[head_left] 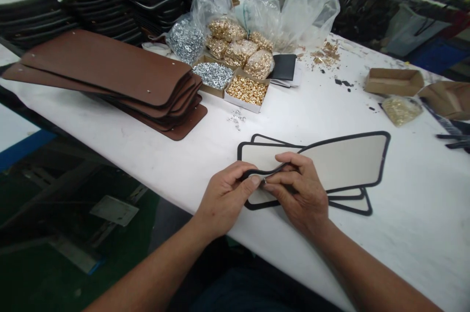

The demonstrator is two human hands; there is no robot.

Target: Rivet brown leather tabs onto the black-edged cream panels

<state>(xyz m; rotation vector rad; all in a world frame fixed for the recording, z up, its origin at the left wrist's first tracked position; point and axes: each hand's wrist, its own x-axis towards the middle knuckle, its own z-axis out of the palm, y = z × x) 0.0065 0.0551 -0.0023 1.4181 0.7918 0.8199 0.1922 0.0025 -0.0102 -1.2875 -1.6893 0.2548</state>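
Note:
Several flat cream panels with black edging (341, 161) lie fanned out on the white table (411, 233) in front of me. My left hand (223, 198) and my right hand (301, 193) meet at the near edge of the top panel. Both pinch its black rim, lifting it slightly. A small shiny metal piece (263, 182) sits between my left thumb and right fingertips; which hand holds it is unclear.
A stack of brown leather panels (110, 74) lies at the left, with black panels (121, 3) piled behind. Boxes and bags of gold rivets (246, 89) and silver washers (213, 74) stand at the middle back. Loose silver pieces (237, 118) lie nearby. Cardboard boxes (394, 82) sit at the right.

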